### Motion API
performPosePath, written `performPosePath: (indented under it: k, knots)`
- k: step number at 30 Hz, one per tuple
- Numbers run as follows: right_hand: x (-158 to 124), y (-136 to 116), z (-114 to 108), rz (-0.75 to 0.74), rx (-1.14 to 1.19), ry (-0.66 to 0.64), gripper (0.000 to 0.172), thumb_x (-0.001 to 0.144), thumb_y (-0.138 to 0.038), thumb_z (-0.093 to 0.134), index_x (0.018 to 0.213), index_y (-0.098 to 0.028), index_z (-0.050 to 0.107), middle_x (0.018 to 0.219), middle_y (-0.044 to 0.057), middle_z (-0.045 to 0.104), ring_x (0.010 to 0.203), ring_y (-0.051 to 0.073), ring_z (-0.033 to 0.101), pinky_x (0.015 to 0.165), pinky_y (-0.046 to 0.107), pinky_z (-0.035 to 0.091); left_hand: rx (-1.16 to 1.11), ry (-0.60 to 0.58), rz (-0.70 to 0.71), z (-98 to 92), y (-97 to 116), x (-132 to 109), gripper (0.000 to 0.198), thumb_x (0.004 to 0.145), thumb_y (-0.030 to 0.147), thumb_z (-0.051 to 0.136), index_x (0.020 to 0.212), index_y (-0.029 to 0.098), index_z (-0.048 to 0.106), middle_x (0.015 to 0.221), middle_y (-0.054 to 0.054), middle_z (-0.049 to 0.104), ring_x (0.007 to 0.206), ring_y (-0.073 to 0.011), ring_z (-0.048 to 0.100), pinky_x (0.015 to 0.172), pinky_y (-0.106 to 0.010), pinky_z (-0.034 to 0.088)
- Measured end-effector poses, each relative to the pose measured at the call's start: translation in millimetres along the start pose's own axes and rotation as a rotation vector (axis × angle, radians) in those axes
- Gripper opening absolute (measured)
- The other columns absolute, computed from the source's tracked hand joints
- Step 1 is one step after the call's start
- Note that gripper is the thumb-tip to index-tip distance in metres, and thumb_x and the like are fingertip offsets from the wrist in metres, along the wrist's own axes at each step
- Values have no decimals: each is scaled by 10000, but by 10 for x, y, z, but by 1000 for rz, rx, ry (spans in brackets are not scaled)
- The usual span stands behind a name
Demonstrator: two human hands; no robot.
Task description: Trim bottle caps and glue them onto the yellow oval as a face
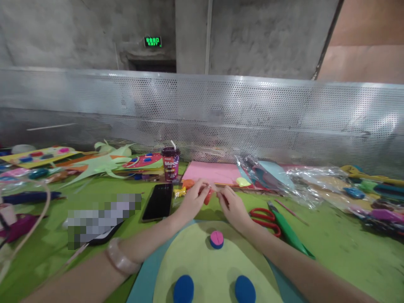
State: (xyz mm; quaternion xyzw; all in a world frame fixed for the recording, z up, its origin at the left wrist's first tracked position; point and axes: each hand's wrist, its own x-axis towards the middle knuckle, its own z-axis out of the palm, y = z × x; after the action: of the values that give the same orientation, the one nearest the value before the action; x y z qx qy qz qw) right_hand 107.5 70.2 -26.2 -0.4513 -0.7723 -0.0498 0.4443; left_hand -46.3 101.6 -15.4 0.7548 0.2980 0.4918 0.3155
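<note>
My left hand (195,199) is closed with its fingertips around a small red-orange lump (208,197), possibly modelling clay. Close beside it, my right hand (232,204) pinches something thin and pale that I cannot make out. Both hands are just above the table, past the far edge of a large pale yellow-green paper shape (195,256) on a blue-green sheet (145,277). On that shape sit a pink disc with a blue underside (216,238) and two blue ovals (183,288). An orange lump (188,184) and a yellow piece (179,192) lie left of my fingers.
Left stand a dark phone (158,202) and a purple drink cup (171,163) with a straw. Red-handled scissors (265,221) and a green cutter (290,231) lie right. Behind are pink paper (212,172), crumpled clear plastic (303,181) and a perforated metal panel (240,113).
</note>
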Motion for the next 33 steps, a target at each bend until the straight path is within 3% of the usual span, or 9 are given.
performPosePath:
  k: [5, 13, 21, 28, 33]
  knots:
    - [4, 1, -14, 13, -2, -8, 182, 896, -294, 428, 882, -154, 543, 805, 5, 547, 694, 118, 529, 633, 291, 451, -53, 54, 20, -14, 4, 12, 176, 852, 323, 402, 844, 182, 509, 768, -10, 601, 724, -140, 580, 679, -250, 456]
    - [0, 33, 6, 14, -6, 23, 193, 901, -296, 410, 857, -150, 528, 789, 2, 536, 698, 123, 525, 637, 298, 444, -46, 100, 23, -25, -2, 26, 165, 840, 313, 434, 853, 179, 530, 829, -25, 625, 774, -159, 590, 717, -282, 473]
    - [-6, -13, 0, 8, -25, 0, 156, 860, -291, 469, 894, -153, 534, 744, -8, 516, 615, 108, 483, 571, 265, 412, 20, 140, 18, -19, -26, 40, 103, 815, 216, 459, 740, 178, 519, 724, -21, 607, 721, -162, 581, 719, -300, 463]
    - [-21, -37, 10, -22, 25, -8, 153, 884, -241, 415, 900, -155, 541, 824, 20, 557, 726, 130, 524, 640, 287, 431, 54, 107, 43, 6, -44, 29, 115, 813, 265, 483, 776, 171, 539, 782, -35, 618, 769, -167, 584, 740, -303, 460]
    - [-31, -34, 18, 11, 48, 13, 128, 870, -240, 439, 851, -155, 533, 765, 0, 539, 652, 114, 512, 596, 269, 429, 74, 58, 83, -22, 27, 4, 173, 835, 292, 453, 793, 168, 566, 808, -38, 631, 789, -165, 587, 751, -286, 450]
